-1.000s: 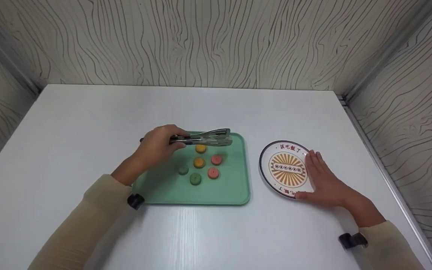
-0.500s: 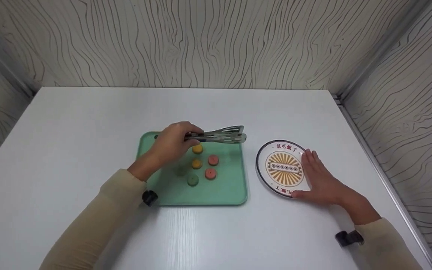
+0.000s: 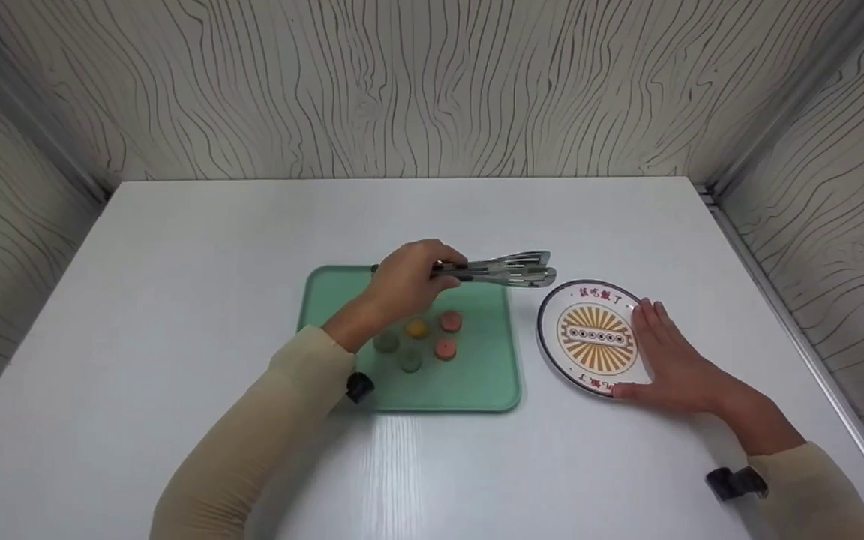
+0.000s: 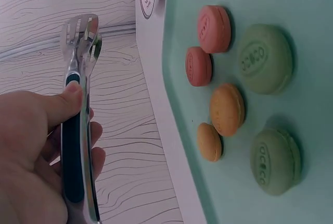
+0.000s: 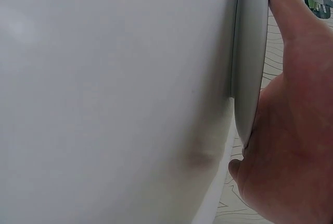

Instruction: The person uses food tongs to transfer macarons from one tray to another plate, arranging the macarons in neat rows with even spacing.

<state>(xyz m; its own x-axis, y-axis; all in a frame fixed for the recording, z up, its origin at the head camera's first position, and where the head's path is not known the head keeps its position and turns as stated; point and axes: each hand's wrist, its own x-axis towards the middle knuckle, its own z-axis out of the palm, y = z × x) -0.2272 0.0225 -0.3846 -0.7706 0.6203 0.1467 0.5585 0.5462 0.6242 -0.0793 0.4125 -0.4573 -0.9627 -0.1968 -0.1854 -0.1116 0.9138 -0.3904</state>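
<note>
My left hand (image 3: pixel 407 281) grips the dark handle of metal tongs (image 3: pixel 511 268) over the far right part of the green tray (image 3: pixel 469 390). The slotted tong ends point right, past the tray toward the plate, and show no food between them in the left wrist view. On the tray lie two pink macarons (image 4: pixel 214 28), two green macarons (image 4: pixel 266 59) and two yellow macarons (image 4: pixel 227 109); in the head view my left hand hides one yellow one. My right hand (image 3: pixel 676 367) rests on the right rim of a round patterned plate (image 3: pixel 595 337), fingers straight, thumb spread at the near rim.
The tray and plate stand side by side on a white table (image 3: pixel 199 300). Wood-grain patterned panels (image 3: pixel 402 90) rise behind it and along both sides. A metal strip (image 3: pixel 799 330) runs along the table's right side.
My left hand has carried the tongs rightward across the tray, so their ends now reach beyond its right edge, near the plate. My right hand stays on the plate's rim.
</note>
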